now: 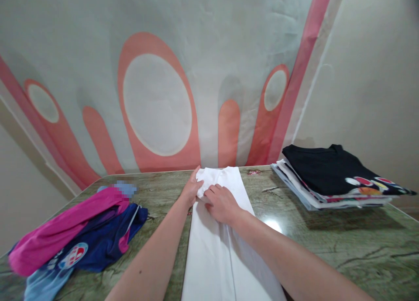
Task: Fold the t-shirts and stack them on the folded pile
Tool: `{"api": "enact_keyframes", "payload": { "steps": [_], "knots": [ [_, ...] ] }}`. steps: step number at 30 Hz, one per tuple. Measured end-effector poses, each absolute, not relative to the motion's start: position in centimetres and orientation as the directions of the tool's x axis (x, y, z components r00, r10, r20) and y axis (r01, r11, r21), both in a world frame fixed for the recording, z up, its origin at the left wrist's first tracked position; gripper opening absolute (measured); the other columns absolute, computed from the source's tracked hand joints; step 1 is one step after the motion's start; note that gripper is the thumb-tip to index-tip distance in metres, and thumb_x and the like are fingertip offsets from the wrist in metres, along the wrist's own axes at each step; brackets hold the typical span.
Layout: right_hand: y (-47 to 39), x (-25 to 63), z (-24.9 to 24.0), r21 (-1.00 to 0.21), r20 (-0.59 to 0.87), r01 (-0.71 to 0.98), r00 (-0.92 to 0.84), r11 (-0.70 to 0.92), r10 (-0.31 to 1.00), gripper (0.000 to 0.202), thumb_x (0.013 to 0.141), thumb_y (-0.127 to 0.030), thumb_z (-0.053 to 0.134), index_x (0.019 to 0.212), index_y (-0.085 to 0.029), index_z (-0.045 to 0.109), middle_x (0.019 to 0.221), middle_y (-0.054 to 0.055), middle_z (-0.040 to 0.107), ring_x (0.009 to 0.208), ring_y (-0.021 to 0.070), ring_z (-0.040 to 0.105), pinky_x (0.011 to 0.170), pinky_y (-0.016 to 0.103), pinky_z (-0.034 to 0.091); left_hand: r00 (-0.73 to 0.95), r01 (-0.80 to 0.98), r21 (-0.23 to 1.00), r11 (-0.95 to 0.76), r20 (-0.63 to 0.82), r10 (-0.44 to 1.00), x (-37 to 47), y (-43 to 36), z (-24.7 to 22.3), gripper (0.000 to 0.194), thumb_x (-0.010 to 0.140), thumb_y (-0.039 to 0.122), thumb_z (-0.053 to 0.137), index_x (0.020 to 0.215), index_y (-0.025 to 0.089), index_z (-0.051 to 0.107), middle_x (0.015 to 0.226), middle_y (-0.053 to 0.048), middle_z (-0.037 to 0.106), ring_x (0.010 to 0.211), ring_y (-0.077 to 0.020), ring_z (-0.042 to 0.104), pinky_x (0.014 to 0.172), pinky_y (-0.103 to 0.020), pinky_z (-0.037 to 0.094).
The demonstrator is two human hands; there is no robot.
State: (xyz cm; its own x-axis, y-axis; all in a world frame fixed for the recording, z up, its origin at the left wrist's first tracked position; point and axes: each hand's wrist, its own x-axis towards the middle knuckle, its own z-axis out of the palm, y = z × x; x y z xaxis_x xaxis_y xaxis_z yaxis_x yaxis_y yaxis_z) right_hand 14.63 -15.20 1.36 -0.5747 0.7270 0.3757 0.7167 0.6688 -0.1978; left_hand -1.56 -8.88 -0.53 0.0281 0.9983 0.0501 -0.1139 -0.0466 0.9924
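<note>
A white garment, folded into a long narrow strip, lies down the middle of a green marbled table. My left hand pinches a bunched fold of it at the strip's far left part. My right hand lies palm down on the same bunched cloth just to the right, its fingers curled onto the fabric. Both forearms stretch over the near part of the strip.
A stack of folded shirts with a black printed one on top sits at the right rear. A loose heap of pink, navy and light-blue clothes lies at the left. A wall with pink-and-white shapes rises right behind the table.
</note>
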Motion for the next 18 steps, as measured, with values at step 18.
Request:
{"api": "enact_keyframes", "payload": {
  "steps": [18],
  "knots": [
    [-15.6, 13.7, 1.2, -0.209, 0.333, 0.852, -0.400, 0.480, 0.854, 0.032, 0.081, -0.022, 0.055, 0.112, -0.017, 0.050, 0.108, 0.008, 0.058, 0.096, 0.0255, 0.053, 0.071, 0.035, 0.046, 0.228, -0.383, 0.874, 0.301, -0.226, 0.947, -1.0, -9.8, 0.8, 0.044, 0.071, 0.004, 0.068, 0.115, 0.009, 0.065, 0.092, -0.010, 0.070, 0.073, -0.0145, 0.065, 0.064, -0.024, 0.052]
  ]
}}
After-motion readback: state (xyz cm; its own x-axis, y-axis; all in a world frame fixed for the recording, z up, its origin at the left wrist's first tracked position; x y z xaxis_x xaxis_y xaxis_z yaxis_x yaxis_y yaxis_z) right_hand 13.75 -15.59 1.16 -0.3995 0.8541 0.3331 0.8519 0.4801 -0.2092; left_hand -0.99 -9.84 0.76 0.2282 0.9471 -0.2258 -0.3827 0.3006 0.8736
